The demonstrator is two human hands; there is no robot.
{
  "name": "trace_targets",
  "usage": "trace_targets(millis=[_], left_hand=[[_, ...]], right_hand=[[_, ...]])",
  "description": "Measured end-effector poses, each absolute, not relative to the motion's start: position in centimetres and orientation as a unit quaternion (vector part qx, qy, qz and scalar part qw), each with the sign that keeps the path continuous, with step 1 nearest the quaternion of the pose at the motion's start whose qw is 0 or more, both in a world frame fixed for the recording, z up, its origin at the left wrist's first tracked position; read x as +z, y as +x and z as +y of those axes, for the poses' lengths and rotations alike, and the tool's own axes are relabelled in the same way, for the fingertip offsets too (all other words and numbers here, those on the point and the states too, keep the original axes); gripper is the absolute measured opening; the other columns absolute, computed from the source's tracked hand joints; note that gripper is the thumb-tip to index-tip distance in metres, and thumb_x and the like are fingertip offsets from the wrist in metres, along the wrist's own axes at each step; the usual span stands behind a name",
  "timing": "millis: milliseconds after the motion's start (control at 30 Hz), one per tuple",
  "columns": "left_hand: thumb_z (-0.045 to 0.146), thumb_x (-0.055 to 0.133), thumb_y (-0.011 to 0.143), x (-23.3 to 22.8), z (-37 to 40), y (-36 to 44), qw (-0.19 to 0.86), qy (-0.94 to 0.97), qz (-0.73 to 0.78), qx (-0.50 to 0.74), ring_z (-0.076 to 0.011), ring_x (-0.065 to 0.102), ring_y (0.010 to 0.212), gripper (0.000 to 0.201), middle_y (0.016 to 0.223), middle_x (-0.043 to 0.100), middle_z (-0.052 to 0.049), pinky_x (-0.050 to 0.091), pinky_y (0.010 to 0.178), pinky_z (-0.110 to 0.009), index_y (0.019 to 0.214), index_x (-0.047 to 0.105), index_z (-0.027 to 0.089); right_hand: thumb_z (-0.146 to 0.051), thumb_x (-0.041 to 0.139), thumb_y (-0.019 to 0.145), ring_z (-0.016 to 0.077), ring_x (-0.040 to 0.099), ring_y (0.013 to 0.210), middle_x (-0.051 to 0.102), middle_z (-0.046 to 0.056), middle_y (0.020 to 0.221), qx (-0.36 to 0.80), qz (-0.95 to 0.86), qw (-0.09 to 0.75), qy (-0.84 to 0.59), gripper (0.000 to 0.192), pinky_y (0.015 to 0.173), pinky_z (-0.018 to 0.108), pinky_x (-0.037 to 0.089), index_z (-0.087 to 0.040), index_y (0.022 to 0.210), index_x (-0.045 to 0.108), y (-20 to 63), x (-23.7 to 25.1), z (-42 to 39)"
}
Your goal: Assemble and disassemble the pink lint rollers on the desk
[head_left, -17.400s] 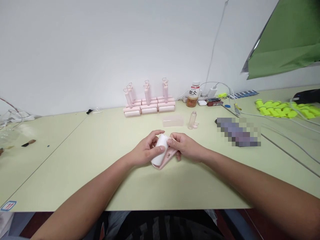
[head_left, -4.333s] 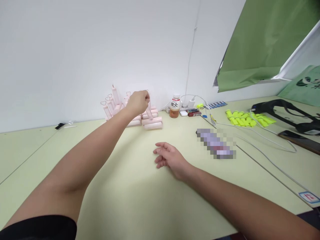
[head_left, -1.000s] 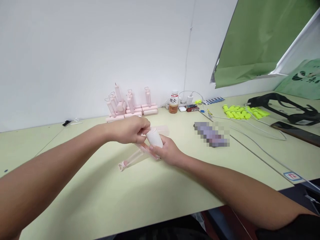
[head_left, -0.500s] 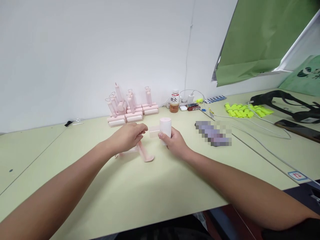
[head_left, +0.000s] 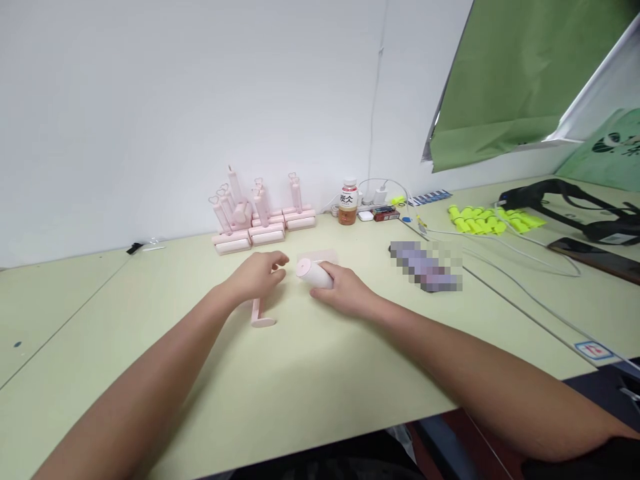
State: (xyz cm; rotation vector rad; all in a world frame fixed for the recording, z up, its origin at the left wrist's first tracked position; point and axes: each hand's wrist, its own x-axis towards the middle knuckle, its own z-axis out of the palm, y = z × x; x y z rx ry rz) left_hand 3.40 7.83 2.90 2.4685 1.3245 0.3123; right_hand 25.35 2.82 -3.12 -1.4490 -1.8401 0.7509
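Head view: along the wall, we list several pink-and-white rollers (head_left: 267, 233) with upright, heart-topped handles (head_left: 297, 198); a labelled bottle (head_left: 348, 203); cables and a white plug (head_left: 381, 195). On the right side of the table (head_left: 300, 393): a pixelated object (head_left: 426, 267), bright yellow pieces (head_left: 475, 221), a black strapped device (head_left: 560, 207) and a dark phone (head_left: 600, 262). Just behind the hands lies a translucent cover (head_left: 327, 255), partly blocked by the roller in use.

Right hand (head_left: 347, 291): fingers and thumb wrapped round a white roller (head_left: 314, 274), tilted, pink end facing left. Left hand (head_left: 257, 277): palm down, fingers curved, thumb parted from them, nothing seen between; it hides much of a pink frame (head_left: 263, 323), and we cannot tell whether they touch.

Against half a second ago, we note the white roller tipped from upright and the pink frame shifted left.
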Motion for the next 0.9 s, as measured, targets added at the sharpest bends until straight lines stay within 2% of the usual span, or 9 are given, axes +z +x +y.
trace_targets(millis=[67,133,267,400,600,900], left_hand=[[0.037,0.045,0.089,4.1,6.5,4.2,0.226,0.866,0.420,0.148,-0.0205,0.065,0.091,0.039,0.115,0.068,-0.006,0.051,0.076,-0.030,0.120,0.061,0.022],[0.040,0.048,0.089,5.1,5.6,4.9,0.249,0.877,0.379,0.160,-0.0191,0.065,0.088,0.037,0.112,0.069,-0.003,0.051,0.075,-0.029,0.117,0.065,0.023],[0.040,0.053,0.088,5.2,5.4,5.5,0.244,0.886,0.362,0.154,-0.0184,0.065,0.085,0.031,0.100,0.072,-0.002,0.050,0.071,-0.028,0.107,0.070,0.023],[0.042,0.057,0.085,4.6,6.0,5.1,0.266,0.887,0.352,0.135,-0.0179,0.065,0.081,0.033,0.095,0.072,-0.002,0.049,0.068,-0.027,0.108,0.070,0.023],[0.040,0.057,0.083,4.6,5.9,4.8,0.265,0.889,0.354,0.119,-0.0179,0.064,0.077,0.031,0.090,0.072,-0.002,0.049,0.066,-0.027,0.104,0.070,0.021],[0.030,0.060,0.074,3.1,6.4,5.4,0.240,0.893,0.356,0.135,-0.0206,0.065,0.081,0.028,0.093,0.071,-0.004,0.052,0.074,-0.031,0.099,0.068,0.019]], right_hand=[[-0.028,0.067,0.073,0.0219,0.061,0.087,0.069,0.005,0.103,0.273,-0.717,0.304,-0.565,0.039,0.068,0.028,0.041,-0.022,0.111,0.064,25.6,-2.9,2.9],[-0.028,0.067,0.073,0.0217,0.062,0.084,0.069,0.005,0.099,0.270,-0.723,0.287,-0.568,0.036,0.066,0.028,0.041,-0.021,0.108,0.065,26.0,-2.7,3.0],[-0.026,0.066,0.072,0.0211,0.062,0.083,0.069,0.004,0.099,0.274,-0.736,0.272,-0.556,0.036,0.064,0.027,0.042,-0.021,0.107,0.065,26.5,-2.5,3.1],[-0.028,0.066,0.072,0.0206,0.061,0.079,0.069,0.004,0.095,0.280,-0.750,0.245,-0.546,0.032,0.061,0.026,0.040,-0.021,0.103,0.066,26.6,-2.5,3.1],[-0.028,0.066,0.071,0.0207,0.062,0.079,0.069,0.003,0.095,0.291,-0.756,0.236,-0.537,0.035,0.061,0.026,0.041,-0.022,0.105,0.066,26.9,-2.7,3.2],[-0.028,0.068,0.070,0.0209,0.063,0.077,0.070,0.003,0.094,0.280,-0.764,0.218,-0.539,0.035,0.059,0.025,0.040,-0.022,0.104,0.067,27.4,-2.7,3.6]])
